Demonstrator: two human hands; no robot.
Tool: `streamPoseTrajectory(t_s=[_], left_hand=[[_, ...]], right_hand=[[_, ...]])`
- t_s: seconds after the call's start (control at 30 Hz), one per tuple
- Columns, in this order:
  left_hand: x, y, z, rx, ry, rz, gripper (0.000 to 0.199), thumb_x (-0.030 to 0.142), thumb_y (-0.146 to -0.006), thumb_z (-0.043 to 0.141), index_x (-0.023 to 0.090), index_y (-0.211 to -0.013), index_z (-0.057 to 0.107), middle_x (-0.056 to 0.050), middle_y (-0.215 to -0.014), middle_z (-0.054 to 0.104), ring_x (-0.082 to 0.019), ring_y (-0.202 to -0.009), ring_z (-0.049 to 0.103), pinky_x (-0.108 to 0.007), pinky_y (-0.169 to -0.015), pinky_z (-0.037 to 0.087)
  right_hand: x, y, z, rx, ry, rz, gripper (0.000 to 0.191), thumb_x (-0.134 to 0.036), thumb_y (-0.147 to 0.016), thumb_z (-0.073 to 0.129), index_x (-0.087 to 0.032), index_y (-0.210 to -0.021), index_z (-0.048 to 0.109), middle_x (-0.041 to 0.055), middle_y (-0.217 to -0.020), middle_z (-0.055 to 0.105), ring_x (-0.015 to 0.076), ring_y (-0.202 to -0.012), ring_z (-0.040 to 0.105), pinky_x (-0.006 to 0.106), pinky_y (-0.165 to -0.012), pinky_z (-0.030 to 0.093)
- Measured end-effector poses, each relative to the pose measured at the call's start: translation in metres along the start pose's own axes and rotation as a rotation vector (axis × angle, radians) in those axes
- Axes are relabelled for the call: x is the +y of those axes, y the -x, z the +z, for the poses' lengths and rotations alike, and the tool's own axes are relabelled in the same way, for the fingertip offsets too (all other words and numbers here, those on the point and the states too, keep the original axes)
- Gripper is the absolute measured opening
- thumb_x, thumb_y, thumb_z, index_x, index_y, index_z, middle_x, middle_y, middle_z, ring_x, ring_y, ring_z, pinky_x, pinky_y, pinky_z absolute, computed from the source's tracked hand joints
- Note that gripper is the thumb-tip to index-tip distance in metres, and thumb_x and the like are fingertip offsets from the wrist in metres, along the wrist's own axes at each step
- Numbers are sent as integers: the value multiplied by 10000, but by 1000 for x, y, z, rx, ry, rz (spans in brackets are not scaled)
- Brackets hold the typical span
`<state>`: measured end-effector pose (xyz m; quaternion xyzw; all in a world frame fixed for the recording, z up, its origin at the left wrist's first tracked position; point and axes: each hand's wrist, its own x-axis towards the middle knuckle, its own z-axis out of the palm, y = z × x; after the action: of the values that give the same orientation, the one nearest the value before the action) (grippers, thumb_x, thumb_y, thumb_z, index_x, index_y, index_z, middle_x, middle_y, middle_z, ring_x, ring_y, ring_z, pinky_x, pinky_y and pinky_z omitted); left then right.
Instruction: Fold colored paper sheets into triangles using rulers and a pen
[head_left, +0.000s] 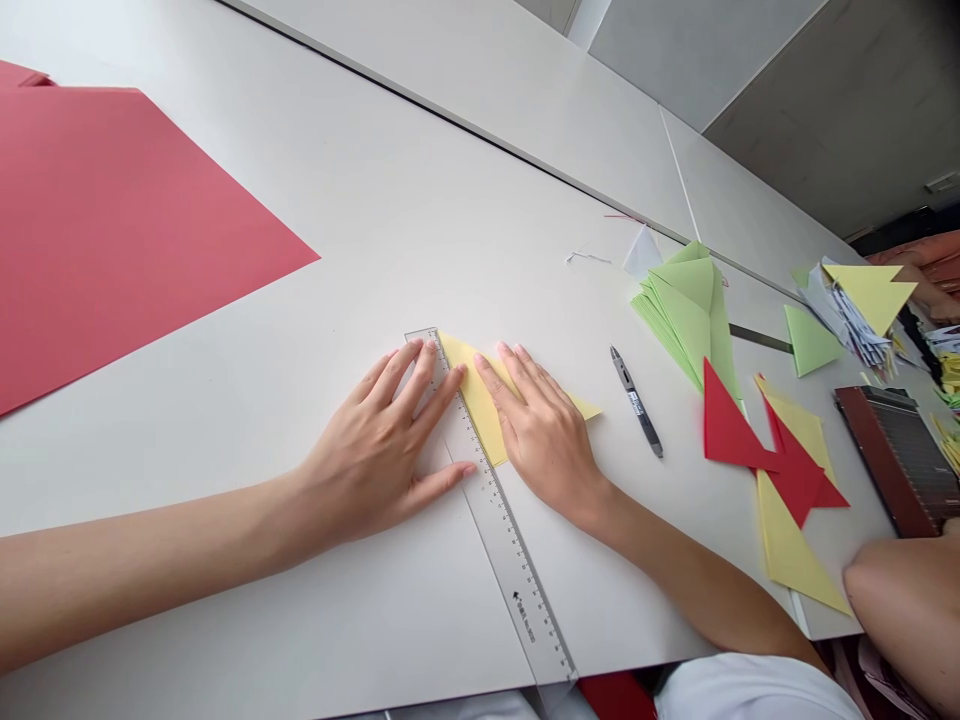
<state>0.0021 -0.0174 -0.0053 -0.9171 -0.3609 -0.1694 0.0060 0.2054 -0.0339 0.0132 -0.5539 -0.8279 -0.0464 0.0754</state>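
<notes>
A folded yellow paper triangle (480, 410) lies flat along a clear plastic ruler's (521, 610) edge.

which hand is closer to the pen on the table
Right hand is nearer: it lies flat to the pen's left, not touching it. The left hand is farther away, beyond the right hand, pressing on the clear ruler.

The person has on a white shirt (750, 690). It looks soft and plain, and only a bit of it shows, at the bottom of the view. The left arm (135, 530) and right arm (697, 570) are bare. So are the left hand (371, 445) and right hand (544, 440). The nails (431, 345) are short.
</notes>
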Motion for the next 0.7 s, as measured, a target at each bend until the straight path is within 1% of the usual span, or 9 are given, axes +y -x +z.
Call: streamPoseTrajectory(t_s=[0.07, 0.17, 0.27, 0.4, 0.53, 0.7], left_hand=[[0, 0, 0, 4, 2, 0, 781, 599, -931, 396, 15, -1448, 364, -290, -1435, 351, -449, -1352, 323, -549, -1099, 317], [1, 0, -1, 14, 3, 3, 790, 602, -931, 397, 13, -1455, 351, -289, -1434, 354, -449, -1351, 326, -547, -1099, 321], [1, 0, -1, 18, 4, 8, 796, 608, -932, 391, 13, -1459, 344, -289, -1438, 351, -448, -1354, 323, -545, -1100, 324], [1, -1, -1, 15, 5, 5, 796, 614, -930, 393, 14, -1452, 354, -285, -1439, 355, -444, -1362, 313, -546, -1105, 318], [0, 0, 0, 23, 10, 4, 793, 617, -924, 406, 11, -1434, 378, -284, -1443, 352, -442, -1368, 305, -546, -1112, 306], [0, 1, 0, 25, 15, -1, 785, 618, -925, 403, 13, -1426, 386, -283, -1447, 349, -444, -1367, 306, -548, -1115, 302]], right_hand=[[0, 0, -2, -19, -11, -19, 493, -86, -978, 323, -206, -1440, 442, 106, -1508, 400, 266, -1424, 316, 427, -1138, 360], [0, -1, -5, -68, -37, -64, 503, -87, -971, 315, -182, -1454, 419, 91, -1532, 362, 273, -1447, 259, 449, -1171, 295], [0, -7, -10, -132, -47, -70, 541, -55, -948, 307, -164, -1473, 382, 77, -1543, 345, 273, -1452, 247, 455, -1181, 268], [-2, -23, -13, -195, -33, -57, 600, 4, -917, 283, -177, -1483, 367, 97, -1547, 338, 283, -1445, 263, 466, -1178, 258], [-5, -36, -10, -178, -50, -63, 548, -49, -969, 256, -195, -1486, 362, 113, -1540, 348, 272, -1443, 273, 450, -1170, 274], [-6, -39, -7, -164, -53, -79, 538, -55, -976, 250, -185, -1485, 364, 112, -1541, 348, 286, -1443, 267, 432, -1168, 281]])
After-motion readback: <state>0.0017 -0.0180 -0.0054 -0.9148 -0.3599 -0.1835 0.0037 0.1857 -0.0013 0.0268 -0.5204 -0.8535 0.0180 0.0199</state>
